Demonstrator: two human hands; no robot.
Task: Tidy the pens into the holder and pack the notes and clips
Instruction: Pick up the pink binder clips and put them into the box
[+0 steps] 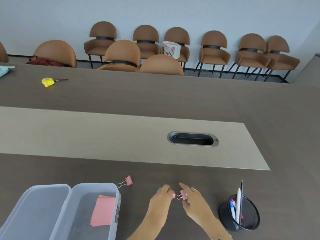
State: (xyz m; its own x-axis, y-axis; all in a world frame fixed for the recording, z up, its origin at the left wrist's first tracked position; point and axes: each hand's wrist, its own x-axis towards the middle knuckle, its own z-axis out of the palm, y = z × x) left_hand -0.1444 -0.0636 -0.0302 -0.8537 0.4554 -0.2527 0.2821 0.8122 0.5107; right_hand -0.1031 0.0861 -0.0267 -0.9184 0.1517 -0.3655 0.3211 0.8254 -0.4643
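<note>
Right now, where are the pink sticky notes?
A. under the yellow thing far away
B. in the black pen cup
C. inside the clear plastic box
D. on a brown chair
C: the pink sticky notes lie on the bottom of the clear plastic box, left of both hands.

no readable text anywhere. dark label strip [117, 213] on right wall of clear plastic box [110, 185], near edge of surface [155, 94]: print too small to read.
</note>
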